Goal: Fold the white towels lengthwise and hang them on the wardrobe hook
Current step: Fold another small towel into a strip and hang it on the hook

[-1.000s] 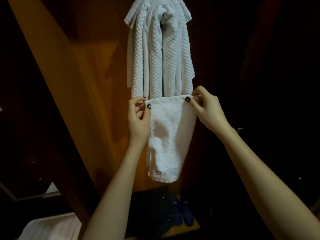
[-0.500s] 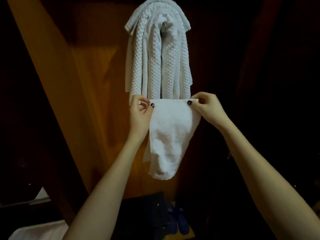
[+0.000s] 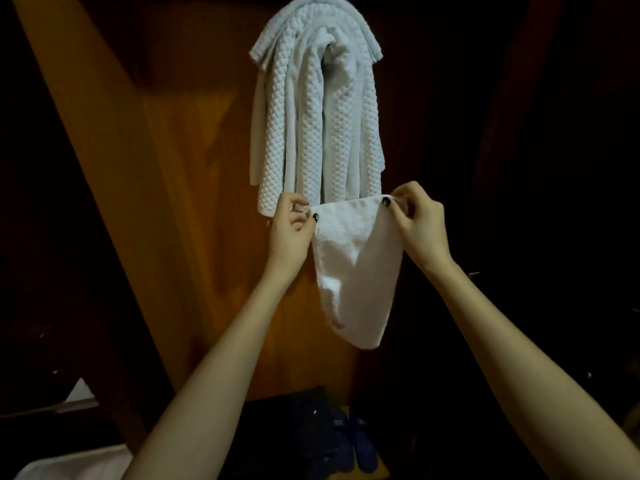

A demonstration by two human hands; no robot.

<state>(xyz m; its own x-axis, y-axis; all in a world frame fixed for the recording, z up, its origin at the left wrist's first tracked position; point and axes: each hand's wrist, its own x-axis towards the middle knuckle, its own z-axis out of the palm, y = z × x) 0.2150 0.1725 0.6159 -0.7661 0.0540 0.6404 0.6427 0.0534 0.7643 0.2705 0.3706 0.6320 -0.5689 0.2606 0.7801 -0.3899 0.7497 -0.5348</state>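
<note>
- Now holds a plain white towel [image 3: 356, 271] up at arm's length, stretched by its top edge between 2 hands.
- Pinches the top left corner with the left hand [image 3: 289, 233], thumb and forefinger closed on the cloth, other fingers curled loosely behind.
- Pinches the top right corner with the right hand [image 3: 420, 223] the same way, thumb on the near face, remaining fingers bent over the edge; sits a little higher than the left.
- Shows dark-painted nails on the 2 thumbs, pressed onto the towel's front.
- Hangs slack below the grips, narrowing to a rounded lower end, with a faint mark near the bottom, too small to read.
- Covers, with its top edge, the lowest tips of the waffle-weave towels [image 3: 311, 126] just behind.
- Drape in several long folds from a spot high on the wooden wardrobe panel [image 3: 194, 220], bunched together at the top.
- Down on the wardrobe floor, 1 pair of dark blue slippers [image 3: 353, 441], just beside a dark bag or box [image 3: 304, 417], too dim to tell which.
- At the bottom left, something pale and flat [image 3: 69, 462], only partly in view.
</note>
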